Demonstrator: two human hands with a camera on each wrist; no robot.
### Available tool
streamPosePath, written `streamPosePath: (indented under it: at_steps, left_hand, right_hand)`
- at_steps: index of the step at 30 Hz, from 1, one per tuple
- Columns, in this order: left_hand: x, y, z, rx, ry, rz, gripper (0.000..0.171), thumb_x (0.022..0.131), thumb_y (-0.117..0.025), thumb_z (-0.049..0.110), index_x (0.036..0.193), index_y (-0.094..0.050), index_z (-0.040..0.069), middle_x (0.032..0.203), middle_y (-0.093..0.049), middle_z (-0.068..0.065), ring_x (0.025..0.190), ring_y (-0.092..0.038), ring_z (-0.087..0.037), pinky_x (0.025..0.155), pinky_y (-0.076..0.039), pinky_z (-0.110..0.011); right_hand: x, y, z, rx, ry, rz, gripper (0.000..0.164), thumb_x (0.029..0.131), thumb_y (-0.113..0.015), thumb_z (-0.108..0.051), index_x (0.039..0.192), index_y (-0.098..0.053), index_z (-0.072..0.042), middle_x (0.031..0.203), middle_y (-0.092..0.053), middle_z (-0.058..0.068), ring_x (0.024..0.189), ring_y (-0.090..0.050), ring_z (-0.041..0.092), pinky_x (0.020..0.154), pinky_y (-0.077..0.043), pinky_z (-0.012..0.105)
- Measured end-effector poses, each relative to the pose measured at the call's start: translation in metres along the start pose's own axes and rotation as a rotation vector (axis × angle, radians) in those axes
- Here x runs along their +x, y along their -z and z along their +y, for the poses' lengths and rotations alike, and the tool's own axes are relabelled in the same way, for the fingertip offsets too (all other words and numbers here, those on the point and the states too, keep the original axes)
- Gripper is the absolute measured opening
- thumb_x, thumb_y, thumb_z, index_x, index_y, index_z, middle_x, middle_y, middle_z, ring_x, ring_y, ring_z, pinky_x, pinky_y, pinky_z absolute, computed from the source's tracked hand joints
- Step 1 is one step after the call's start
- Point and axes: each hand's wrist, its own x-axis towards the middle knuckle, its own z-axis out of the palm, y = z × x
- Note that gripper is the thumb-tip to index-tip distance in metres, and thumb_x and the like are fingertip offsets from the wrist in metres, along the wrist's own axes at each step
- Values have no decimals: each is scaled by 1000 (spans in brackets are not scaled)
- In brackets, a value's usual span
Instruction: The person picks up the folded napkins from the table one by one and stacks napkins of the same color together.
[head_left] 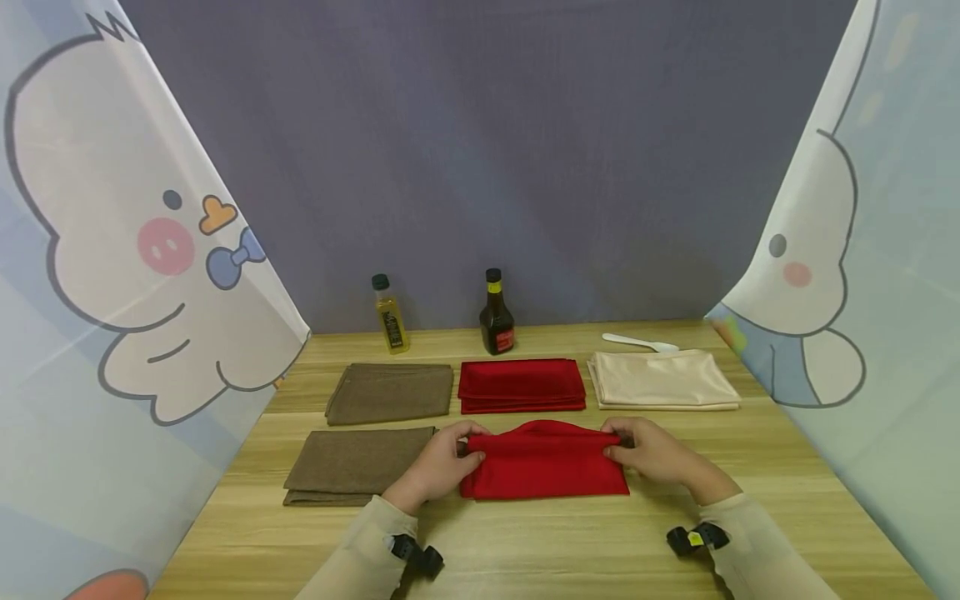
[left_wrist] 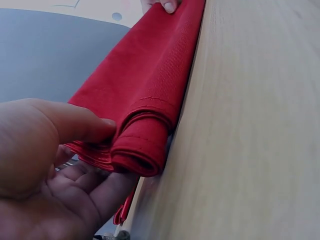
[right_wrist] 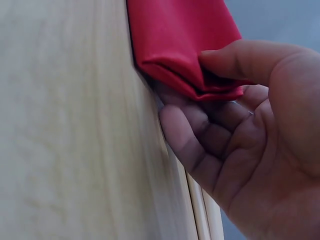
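Note:
A bright red folded cloth [head_left: 551,471] lies at the front middle of the table, its far edge raised in a slight hump. My left hand [head_left: 442,462] pinches its left end, thumb on top and fingers beneath. At the opposite end, my right hand [head_left: 654,452] pinches it the same way. In the left wrist view the layered, rolled-over end of the cloth [left_wrist: 142,135] shows beside the thumb. The right wrist view shows the folded corner [right_wrist: 185,65] between thumb and fingers, close over the wood.
Two brown folded cloths [head_left: 390,392] lie on the left, the nearer one [head_left: 352,462] beside my left hand. Behind are a dark red folded cloth [head_left: 521,383] and a cream one [head_left: 663,379]. A white spoon [head_left: 637,341], an oil bottle [head_left: 391,317] and a dark sauce bottle [head_left: 497,315] stand farther back.

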Motion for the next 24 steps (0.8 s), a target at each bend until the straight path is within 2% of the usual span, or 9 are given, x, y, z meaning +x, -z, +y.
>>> streamPosePath:
  at_steps: [6,10,14,17,21,24]
  left_hand:
    - [0,0,1,-98,19,24,33,100,-71,7,130,-67,19,118,-63,-6,88,-69,-16,72,-56,-29]
    - [0,0,0,-185,18,63,36,100,-71,5,134,-65,16,121,-60,-11,92,-72,-21,73,-59,-30]
    - [0,-1,-1,-311,20,87,39,100,-69,1,137,-62,10,126,-58,-16,94,-74,-26,73,-62,-33]
    - [2,-1,-3,-319,18,135,43,99,-71,2,140,-59,8,131,-55,-17,87,-71,-25,72,-60,-30]
    - [3,0,-3,-287,-3,205,49,99,-73,3,144,-57,9,141,-55,-16,96,-65,-25,84,-54,-28]
    - [4,0,-2,-308,-26,216,51,99,-71,1,146,-55,12,148,-53,-18,104,-68,-28,93,-51,-30]
  right_hand:
    - [1,0,3,71,-35,3,12,102,-67,-7,113,-63,-3,89,-70,5,57,-53,8,47,-44,22]
    - [3,-1,5,139,-26,26,19,103,-66,-6,120,-61,3,96,-72,10,67,-62,10,55,-51,24]
    - [4,-1,3,218,-34,54,36,104,-64,-5,135,-53,10,103,-72,14,80,-70,17,64,-58,31]
    - [5,-2,2,236,-45,99,44,104,-65,-5,142,-48,7,105,-71,16,81,-70,19,66,-60,33]
    - [7,-4,1,243,-22,168,47,102,-68,-3,143,-48,4,109,-70,18,86,-70,18,72,-59,30]
    - [9,-5,0,248,5,207,51,100,-69,-1,146,-46,4,105,-68,18,86,-66,14,72,-57,26]
